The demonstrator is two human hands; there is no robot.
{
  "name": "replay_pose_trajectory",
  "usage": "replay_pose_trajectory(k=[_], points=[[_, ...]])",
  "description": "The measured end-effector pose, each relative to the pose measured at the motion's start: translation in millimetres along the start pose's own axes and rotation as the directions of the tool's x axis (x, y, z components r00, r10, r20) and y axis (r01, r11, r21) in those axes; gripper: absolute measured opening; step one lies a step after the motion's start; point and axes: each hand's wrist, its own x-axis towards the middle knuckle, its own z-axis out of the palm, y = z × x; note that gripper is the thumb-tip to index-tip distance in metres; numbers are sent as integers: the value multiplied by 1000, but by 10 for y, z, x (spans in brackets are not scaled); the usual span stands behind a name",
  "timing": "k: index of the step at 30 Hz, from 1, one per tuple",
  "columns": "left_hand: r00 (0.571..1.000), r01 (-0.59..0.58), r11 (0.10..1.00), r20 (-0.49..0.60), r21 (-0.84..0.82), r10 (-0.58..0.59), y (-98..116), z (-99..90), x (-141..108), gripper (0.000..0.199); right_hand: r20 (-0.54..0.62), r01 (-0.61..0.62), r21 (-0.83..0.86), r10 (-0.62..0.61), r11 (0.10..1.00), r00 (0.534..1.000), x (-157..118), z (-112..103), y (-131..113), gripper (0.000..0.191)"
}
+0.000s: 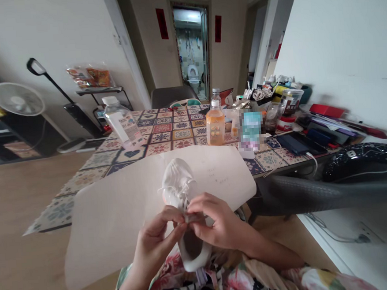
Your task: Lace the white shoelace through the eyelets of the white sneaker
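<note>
- Two hands, left [158, 231] and right [215, 218], have fingers pinched nearly closed on part of the white shoe [177, 172]; lace or tongue, I can't tell.
- Its toe points beyond the fingers, its opening nearer me.
- Laces [180, 191] look partly threaded, with loose strands just past the fingers; what they cover stays unreadable.

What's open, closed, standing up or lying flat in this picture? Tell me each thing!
White shoe: toe pointing away, opening towards the person
Left hand: pinching at the shoe
Right hand: pinching at the shoe
Clear bottle: standing, capped
Orange bottle: standing, capped
Big white sheet: spread out
Far doorway: open
Fan: upright; can't tell if spinning
</note>
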Motion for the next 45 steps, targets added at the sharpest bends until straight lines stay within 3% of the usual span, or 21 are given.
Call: replay_pose_trajectory(k=[5, 10, 13, 17, 21, 27, 30, 37, 42, 45], points=[[996, -90, 993, 2, 72, 91, -34, -27, 24, 6, 43, 3, -155, 4, 988, 999, 21, -23, -10, 11], [990, -134, 962, -17, 238, 142, -49, -49, 42, 7, 121, -190, 9, 188, 982, 975, 33, -7, -4, 6], [993, -106, 956, -26, 275, 117, -35, -41, 47, 13, 172, -228, 51, 217, 972, 961, 28, 1, 17, 7], [997, -53, 962, -33, 267, 64, -1, -22, 61, 21, 142, -118, -71, 127, 990, 982, -2, 32, 56, 17], [999, 15, 981, -38, 192, -8, 16, 2, 72, 35, 36, 85, -249, -78, 965, 996, -8, 64, 69, 14], [991, 133, 987, -30, 89, -131, -41, -23, 56, 40, 42, 372, -390, -387, 842, 921, 21, 35, 100, 6], [988, 147, 983, -68, 111, -140, -117, -72, 82, 31, 85, 387, -298, -379, 873, 921, 28, -29, 116, 5], [984, 91, 922, -176, 376, -25, -274, -128, 232, 17, 197, 352, -66, -333, 934, 922, 54, -123, 118, 17], [989, 54, 907, -145, 418, 8, -310, -158, 211, 19, 216, 360, -99, -333, 928, 918, 57, -129, 134, 12], [992, 62, 910, -125, 411, -11, -283, -207, 176, 15, 252, 334, -253, -271, 908, 929, 58, -162, 113, 6]])
